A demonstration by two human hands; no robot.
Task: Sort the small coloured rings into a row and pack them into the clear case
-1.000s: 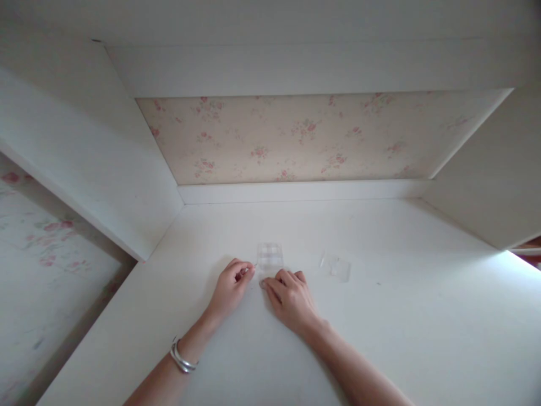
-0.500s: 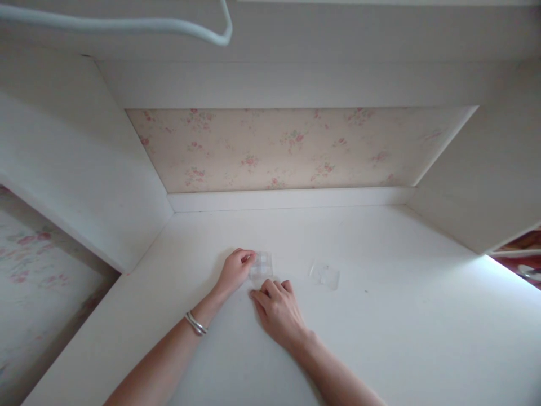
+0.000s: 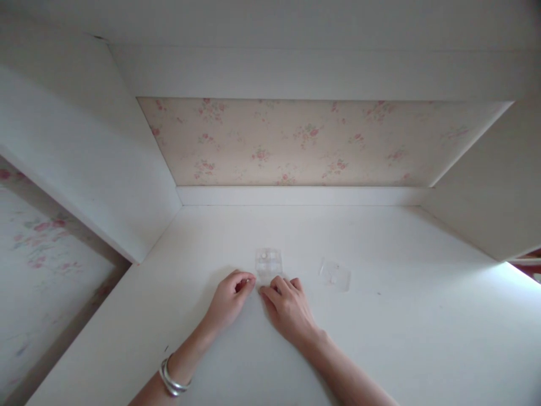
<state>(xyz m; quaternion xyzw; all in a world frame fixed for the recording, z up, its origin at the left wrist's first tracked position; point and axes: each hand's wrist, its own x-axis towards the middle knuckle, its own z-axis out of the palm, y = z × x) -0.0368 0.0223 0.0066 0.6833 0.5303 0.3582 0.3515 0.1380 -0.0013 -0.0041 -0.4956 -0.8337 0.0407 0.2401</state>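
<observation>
A small clear plastic box with divided compartments lies on the white tabletop, and a small round pale piece shows in its far left part. At its near left corner is my left hand, thumb and fingertips pinched together; anything between them is too small to name. My right hand rests palm down at the box's near edge, fingers curled and seeming to touch it. What lies under those fingers is hidden. To the right sits a clear plastic lid-like piece, apart from both hands.
White side panels and a low back strip border the white tabletop. Above the strip is floral wallpaper. A tiny dark speck lies right of the clear piece. A silver bracelet circles my left wrist.
My left hand has come back from the box's far left side to its near left corner, still pinched. My right hand stays at the near edge. The view has shifted slightly.
</observation>
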